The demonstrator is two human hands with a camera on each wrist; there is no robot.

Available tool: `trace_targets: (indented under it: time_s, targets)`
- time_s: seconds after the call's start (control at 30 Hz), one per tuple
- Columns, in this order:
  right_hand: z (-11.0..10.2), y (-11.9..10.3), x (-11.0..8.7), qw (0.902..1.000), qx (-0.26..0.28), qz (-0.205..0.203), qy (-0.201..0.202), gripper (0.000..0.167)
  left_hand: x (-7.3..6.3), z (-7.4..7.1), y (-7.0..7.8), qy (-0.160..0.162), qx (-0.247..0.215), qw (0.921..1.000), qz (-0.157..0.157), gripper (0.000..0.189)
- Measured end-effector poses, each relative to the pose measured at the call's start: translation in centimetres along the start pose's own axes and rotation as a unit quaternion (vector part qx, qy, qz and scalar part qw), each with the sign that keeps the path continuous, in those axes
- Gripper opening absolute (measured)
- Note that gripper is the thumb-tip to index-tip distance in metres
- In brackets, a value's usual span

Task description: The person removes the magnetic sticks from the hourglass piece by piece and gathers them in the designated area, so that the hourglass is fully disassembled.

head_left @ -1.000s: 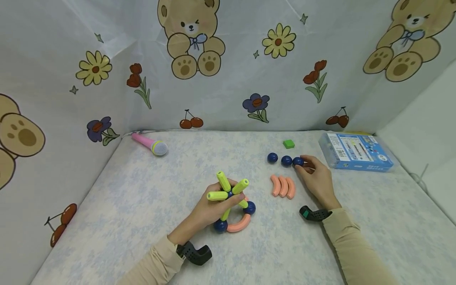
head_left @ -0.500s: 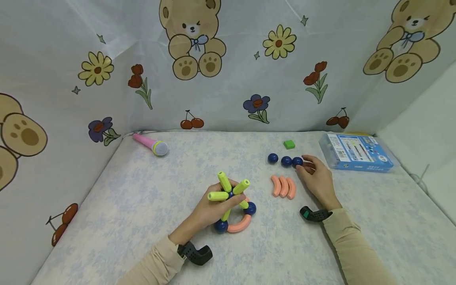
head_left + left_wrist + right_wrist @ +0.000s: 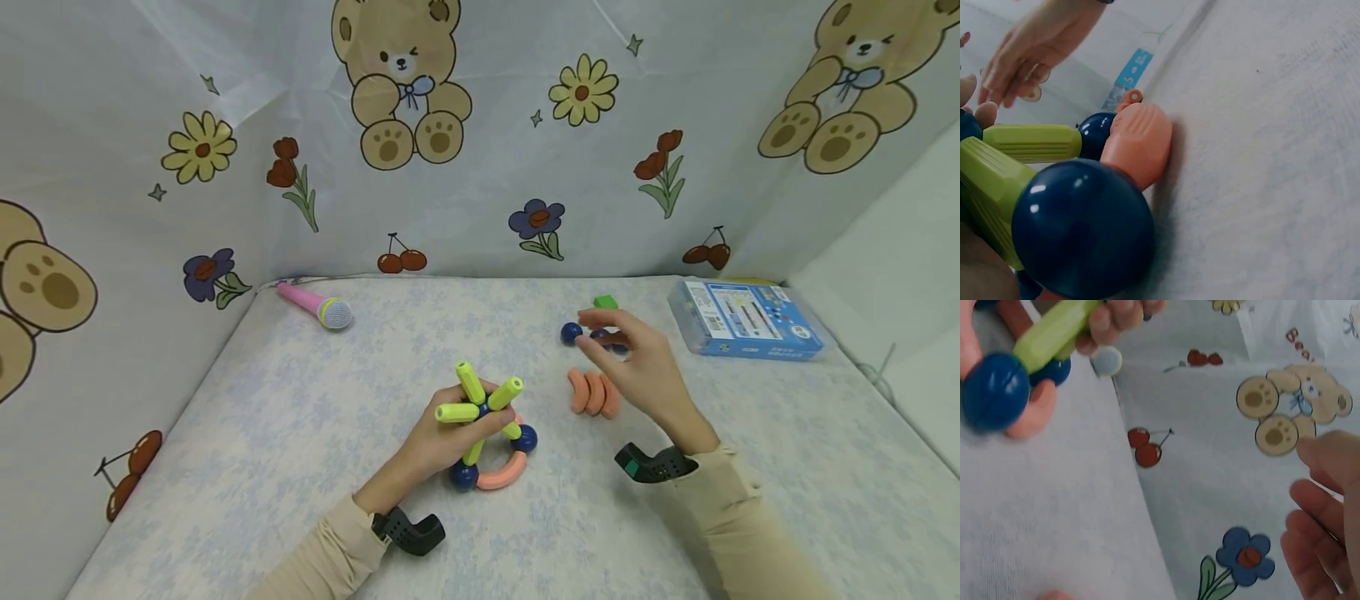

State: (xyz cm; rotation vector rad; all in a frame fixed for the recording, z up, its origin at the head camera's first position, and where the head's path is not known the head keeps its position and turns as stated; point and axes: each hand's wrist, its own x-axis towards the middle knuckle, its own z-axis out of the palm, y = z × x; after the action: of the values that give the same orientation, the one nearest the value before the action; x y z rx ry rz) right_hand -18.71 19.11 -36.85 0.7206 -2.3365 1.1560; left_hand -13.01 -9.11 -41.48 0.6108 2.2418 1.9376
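Note:
My left hand grips a magnetic stick-and-ball model by its navy centre. Lime-green sticks fan out from that centre, and other sticks lead down to navy balls joined by curved coral rods. The model's lower ring is at the tabletop. My right hand is raised over the row of loose navy balls, its thumb and fingers apart with nothing between them. Two of the loose balls are partly hidden behind its fingers. Three loose coral curved rods lie just left of this hand.
A green block lies behind the loose balls. At the back right is a blue toy box. A pink toy microphone lies at the back left. A bear-print cloth hangs along the table's far edge.
My right hand has come off the rightmost loose ball, lifting and moving left over the row. My left hand and the model stay in place.

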Motion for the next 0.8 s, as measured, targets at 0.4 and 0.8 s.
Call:
trace_targets:
  time_s: [0.4,0.8]
  targets:
    - [2.4,-6.4,-0.6,0.9736,0.089,-0.149,-0.149,0.037,0.1,0.0,-0.7,-0.016,0.049,0.9979,0.041,0.025]
    - [3.8,-6.4,-1.2,0.9737,0.106,-0.136,-0.149,0.035,0.1,0.3,-0.9,-0.005,0.131,0.99,0.051,0.023]
